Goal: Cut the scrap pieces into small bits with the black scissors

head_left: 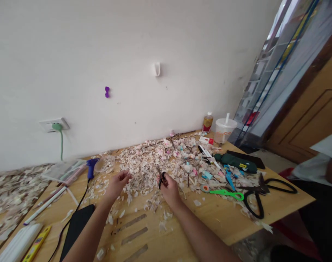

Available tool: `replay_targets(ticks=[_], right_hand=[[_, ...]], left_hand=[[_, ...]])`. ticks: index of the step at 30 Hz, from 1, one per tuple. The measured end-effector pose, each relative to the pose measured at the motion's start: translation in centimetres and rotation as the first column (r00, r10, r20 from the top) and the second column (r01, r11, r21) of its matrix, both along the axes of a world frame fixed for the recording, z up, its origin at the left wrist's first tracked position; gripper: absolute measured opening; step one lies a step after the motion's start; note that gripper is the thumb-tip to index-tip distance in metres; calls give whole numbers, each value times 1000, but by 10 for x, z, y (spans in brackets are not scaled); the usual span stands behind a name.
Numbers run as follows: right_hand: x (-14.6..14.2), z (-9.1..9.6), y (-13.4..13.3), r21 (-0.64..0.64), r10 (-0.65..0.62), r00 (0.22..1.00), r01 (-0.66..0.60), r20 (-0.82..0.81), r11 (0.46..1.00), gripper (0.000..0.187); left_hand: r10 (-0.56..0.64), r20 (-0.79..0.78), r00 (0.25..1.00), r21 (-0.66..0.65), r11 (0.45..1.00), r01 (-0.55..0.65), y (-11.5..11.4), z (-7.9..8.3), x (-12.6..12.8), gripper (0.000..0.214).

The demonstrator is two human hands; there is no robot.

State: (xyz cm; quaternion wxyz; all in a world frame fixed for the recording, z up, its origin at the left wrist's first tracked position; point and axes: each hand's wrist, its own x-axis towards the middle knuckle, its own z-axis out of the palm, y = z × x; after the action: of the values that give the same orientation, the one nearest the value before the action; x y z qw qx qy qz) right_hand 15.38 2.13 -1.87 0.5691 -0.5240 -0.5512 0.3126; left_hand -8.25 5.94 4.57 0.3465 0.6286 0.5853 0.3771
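My right hand (170, 187) sits just below the middle of the frame, curled around the dark handles of a small pair of scissors (160, 176), whose thin blades point up and slightly left over the litter of scraps. My left hand (118, 183) hovers a little to the left of it, fingers loosely bent and palm turned inward, holding nothing that I can make out; it is near the scissors but apart from them.

Both hands are over a wide heap of pale paper scraps (144, 163), curly, flaky bits in cream and pink that spread across the middle of the wooden table (226, 222). The tabletop is smooth, light-grained timber with three dull grey strips set into it at the lower middle.

Right of centre lie green-handled scissors (227, 194), and beyond them large black-handled shears (261, 193) with wide oval loops. A dark green folded umbrella (235, 162) rests above those. At the upper right of the table stand a translucent plastic cup (224, 130) with a straw and a small amber bottle (207, 122). At left, a blue glue gun (91, 166) trails a black cord, and a flat black slab (77, 225) lies at the lower left.
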Motion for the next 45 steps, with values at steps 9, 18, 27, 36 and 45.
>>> replay_targets(ticks=[9,18,27,36,45], right_hand=[[1,9,-6,24,149,982,-147,-117,989,26],[2,5,4,-38,170,974,-177,-150,983,25],[2,18,-8,-27,222,973,-224,-66,974,27],[3,4,-1,-37,152,970,-162,-192,986,26],[5,6,-5,-17,151,975,-156,-164,988,24]], left_hand=[[-51,18,999,79,996,50,-30,-2,69,38],[-169,103,980,5,985,170,-50,-26,85,27],[-146,174,974,-8,989,150,-51,-29,84,30],[44,228,973,260,960,-104,-51,-41,83,60],[-110,650,752,-48,982,185,-58,-46,112,38]])
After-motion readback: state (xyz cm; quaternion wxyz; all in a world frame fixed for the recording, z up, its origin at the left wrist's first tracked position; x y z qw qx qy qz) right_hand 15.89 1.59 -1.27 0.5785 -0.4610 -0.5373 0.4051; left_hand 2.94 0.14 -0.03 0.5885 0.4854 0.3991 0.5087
